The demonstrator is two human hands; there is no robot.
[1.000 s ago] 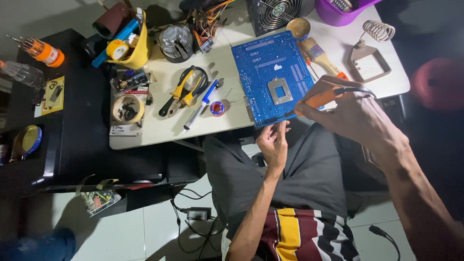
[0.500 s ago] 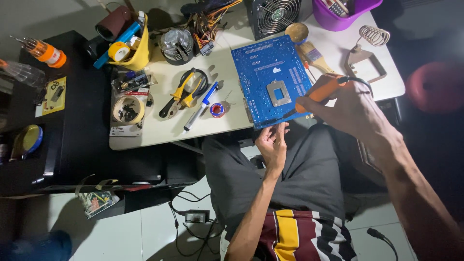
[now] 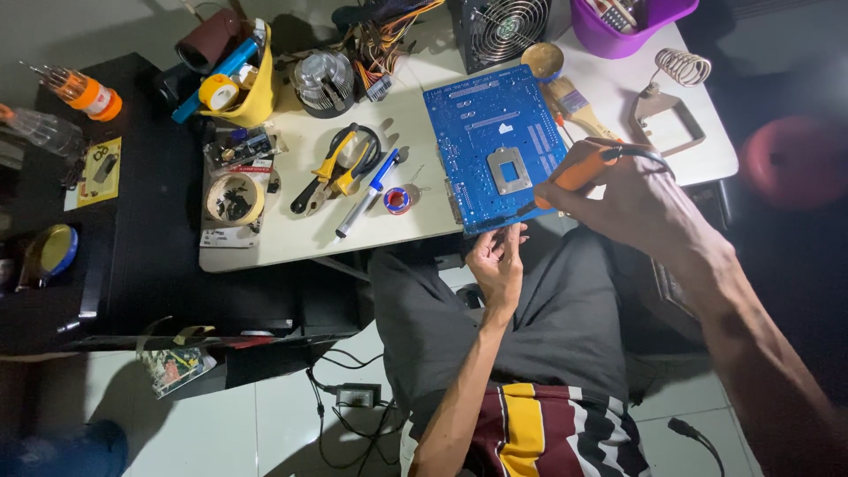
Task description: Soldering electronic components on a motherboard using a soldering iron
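A blue circuit board (image 3: 495,146) lies on the white table (image 3: 291,238), its near edge hanging over the table's front. My right hand (image 3: 618,190) grips an orange-handled soldering iron (image 3: 579,175), whose tip points down-left onto the board's near edge. My left hand (image 3: 496,261) is just below that edge, fingers curled and touching or pinching the board's lower rim. A small spool of solder wire (image 3: 397,200) sits left of the board.
On the table: yellow-handled pliers (image 3: 340,168), a pen-shaped tool (image 3: 367,196), a paintbrush (image 3: 583,106), a soldering stand with coil (image 3: 671,115), a purple bin (image 3: 627,19), a fan unit (image 3: 503,26), a yellow cup of tools (image 3: 238,84). A black side table (image 3: 132,247) stands at left. Cables and a power adapter (image 3: 358,395) lie on the floor.
My right hand with the soldering iron has shifted slightly left, bringing the tip closer to the board's near edge. My left hand stays under that edge.
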